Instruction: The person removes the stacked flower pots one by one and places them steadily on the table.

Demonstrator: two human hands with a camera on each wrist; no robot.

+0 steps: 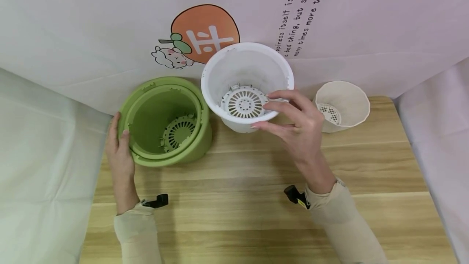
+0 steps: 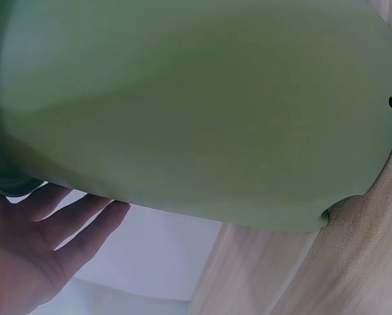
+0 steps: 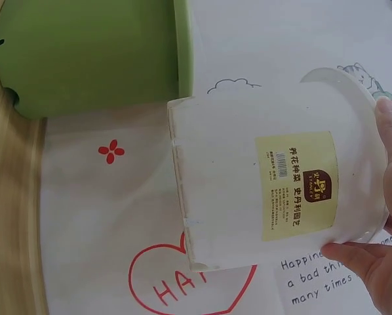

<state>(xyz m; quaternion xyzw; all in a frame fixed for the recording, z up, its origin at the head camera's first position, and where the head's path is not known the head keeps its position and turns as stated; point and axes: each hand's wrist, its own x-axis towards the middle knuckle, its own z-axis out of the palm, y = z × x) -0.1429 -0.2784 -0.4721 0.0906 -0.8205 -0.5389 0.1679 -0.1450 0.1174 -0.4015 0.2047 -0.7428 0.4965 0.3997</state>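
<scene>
Two green flowerpots (image 1: 154, 109), one nested inside the other, stand on the table at the left in the head view. My left hand (image 1: 121, 160) holds their left rim, the thumb at the rim's edge and the other fingers along the outside (image 2: 78, 230). To the right, a white flowerpot (image 1: 249, 60) with a slotted base is held above the table. My right hand (image 1: 302, 127) grips its near right rim, fingers inside and thumb outside. A yellow label (image 3: 297, 187) shows on its wall in the right wrist view.
A smaller off-white pot (image 1: 351, 101) with a perforated base stands at the back right, beyond my right hand. The wood-grain table (image 1: 227, 203) meets a printed white cloth (image 1: 128, 23) at the back. Cloth also hangs along both sides.
</scene>
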